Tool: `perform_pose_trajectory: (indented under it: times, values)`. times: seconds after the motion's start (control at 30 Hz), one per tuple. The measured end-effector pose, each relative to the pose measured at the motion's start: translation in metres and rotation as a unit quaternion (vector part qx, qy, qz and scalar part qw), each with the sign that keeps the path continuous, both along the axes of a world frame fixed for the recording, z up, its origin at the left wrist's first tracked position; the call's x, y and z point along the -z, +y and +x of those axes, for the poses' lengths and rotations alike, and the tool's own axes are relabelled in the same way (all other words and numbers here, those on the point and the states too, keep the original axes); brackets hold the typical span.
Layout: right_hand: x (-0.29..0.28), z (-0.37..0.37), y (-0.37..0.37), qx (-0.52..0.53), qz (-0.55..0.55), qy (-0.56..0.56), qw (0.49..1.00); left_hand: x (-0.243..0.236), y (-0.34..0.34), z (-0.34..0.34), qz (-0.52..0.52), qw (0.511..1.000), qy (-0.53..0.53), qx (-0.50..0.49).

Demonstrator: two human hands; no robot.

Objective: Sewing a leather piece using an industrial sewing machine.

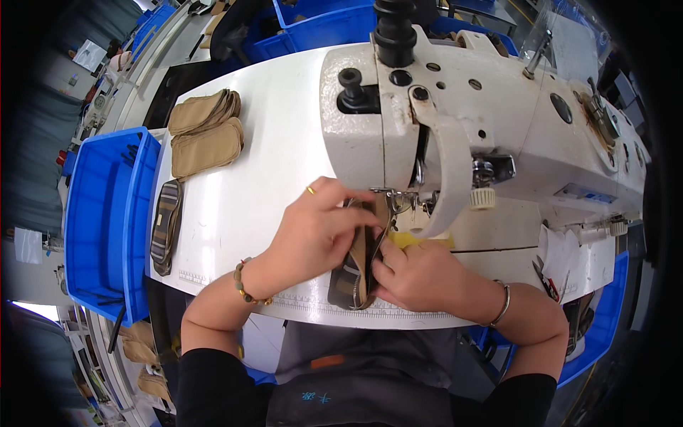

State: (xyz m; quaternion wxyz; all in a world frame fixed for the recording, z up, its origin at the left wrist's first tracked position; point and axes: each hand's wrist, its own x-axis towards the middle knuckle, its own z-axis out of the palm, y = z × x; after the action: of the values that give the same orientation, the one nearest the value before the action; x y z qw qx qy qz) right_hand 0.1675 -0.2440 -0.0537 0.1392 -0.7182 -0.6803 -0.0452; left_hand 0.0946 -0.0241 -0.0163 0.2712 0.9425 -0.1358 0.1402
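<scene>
A small striped brown-and-dark zippered pouch (346,286) lies at the front of the white table, its far end beside the presser foot (402,201) of a white sewing machine (441,107). The fingers of my left hand (313,222) are bent around its upper left edge, holding the fabric. From the other side, my right hand (425,276) grips the right edge, with thumb and fingers closed on it. Between the hands the pouch is parted, and tan lining shows inside. A patch of yellow (416,239) sits beside the needle area, partly behind my right hand.
Tan fabric pieces (207,148) lie stacked at the table's far left, with striped pieces (166,226) nearer. Beyond the left edge stands a blue bin (107,213). Thread snips (545,279) and crumpled white material (560,250) are at right. A ruler strip (299,304) follows the front edge.
</scene>
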Motion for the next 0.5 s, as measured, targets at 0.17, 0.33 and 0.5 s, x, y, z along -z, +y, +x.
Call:
perform_pose_trajectory:
  times: [0.17, 0.33, 0.5]
  values:
    - [-0.012, 0.003, -0.002, -0.047, 0.000, -0.001, 0.999, -0.004, -0.004, 0.001, 0.067, 0.992, -0.027, 0.108]
    - [0.007, -0.006, 0.005, 0.010, 0.053, -0.080, 0.995, 0.009, 0.007, 0.007, 0.165, 0.986, 0.006, 0.012]
    - [0.012, -0.006, 0.005, 0.005, 0.095, -0.128, 0.987, 0.014, -0.018, 0.010, 0.226, 0.958, -0.161, 0.074]
